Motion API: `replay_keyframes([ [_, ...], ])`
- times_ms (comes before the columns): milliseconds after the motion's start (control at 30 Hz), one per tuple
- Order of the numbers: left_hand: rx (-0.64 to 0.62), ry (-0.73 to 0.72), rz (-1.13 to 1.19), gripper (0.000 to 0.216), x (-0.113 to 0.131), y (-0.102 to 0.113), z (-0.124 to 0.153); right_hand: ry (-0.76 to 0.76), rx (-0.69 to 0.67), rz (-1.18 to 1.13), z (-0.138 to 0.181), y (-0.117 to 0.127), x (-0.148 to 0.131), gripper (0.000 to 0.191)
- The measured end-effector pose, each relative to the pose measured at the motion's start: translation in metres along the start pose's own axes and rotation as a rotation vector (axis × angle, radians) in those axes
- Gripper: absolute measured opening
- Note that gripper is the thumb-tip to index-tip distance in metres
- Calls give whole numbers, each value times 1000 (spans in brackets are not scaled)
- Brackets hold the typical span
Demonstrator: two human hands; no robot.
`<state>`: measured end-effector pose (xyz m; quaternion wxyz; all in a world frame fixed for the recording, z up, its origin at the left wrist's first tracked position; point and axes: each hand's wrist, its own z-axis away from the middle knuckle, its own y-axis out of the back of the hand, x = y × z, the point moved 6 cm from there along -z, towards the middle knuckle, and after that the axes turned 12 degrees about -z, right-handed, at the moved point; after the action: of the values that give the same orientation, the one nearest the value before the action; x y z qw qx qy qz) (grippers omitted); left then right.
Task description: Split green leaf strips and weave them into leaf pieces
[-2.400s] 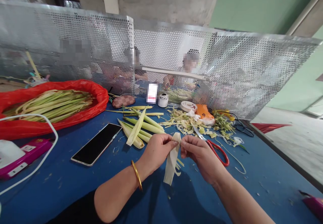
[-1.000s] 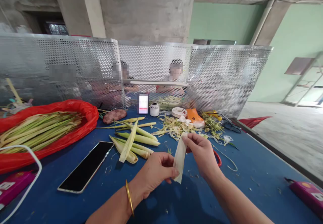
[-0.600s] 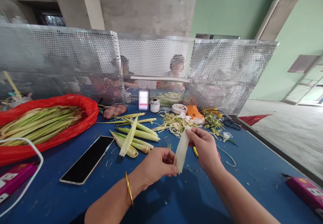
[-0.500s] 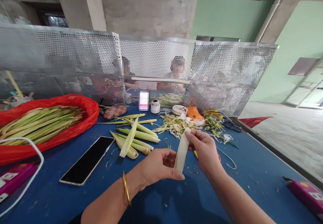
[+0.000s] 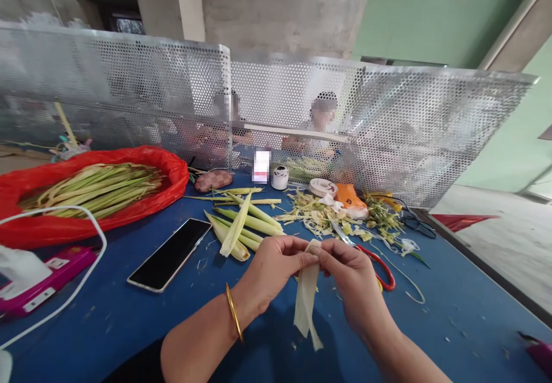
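Observation:
A pale cream leaf strip (image 5: 306, 299) hangs down over the blue table (image 5: 107, 325). My left hand (image 5: 276, 265), with a gold bangle on its wrist, pinches the strip's top end from the left. My right hand (image 5: 351, 282) pinches the same top end from the right, so the fingertips of both hands meet. Just beyond my right hand lie red-handled scissors (image 5: 375, 259). A small pile of yellow-green leaf pieces (image 5: 239, 228) lies beyond my left hand.
A black phone (image 5: 170, 253) lies at the left. A red bag of long green leaves (image 5: 92, 184) sits further left, with a pink device (image 5: 47, 271) and white cable. Leaf scraps (image 5: 314, 213), tape rolls and an orange object lie before a perforated metal screen (image 5: 297, 113); people sit behind it.
My left hand has slid from the strip's lower end up to the top, meeting my right hand. The strip now hangs free below both hands.

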<state>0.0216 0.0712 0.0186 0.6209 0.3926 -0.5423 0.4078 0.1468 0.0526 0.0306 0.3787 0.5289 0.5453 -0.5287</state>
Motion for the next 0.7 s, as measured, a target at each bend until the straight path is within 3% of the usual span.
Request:
replay_keyframes([
  [300,7,-16,-127,20,-3,1,-1,-17,-26,29,-5,5,0,26],
  [533,-33,168,0,22,-17,-7,-2,50,114,-52,-12,15,5,25],
  [633,60,227,-21,20,-21,0,-5,66,16,116,-27,23,2,27],
  [700,117,233,-46,19,-21,6,-8,58,-111,450,-40,36,1,26],
])
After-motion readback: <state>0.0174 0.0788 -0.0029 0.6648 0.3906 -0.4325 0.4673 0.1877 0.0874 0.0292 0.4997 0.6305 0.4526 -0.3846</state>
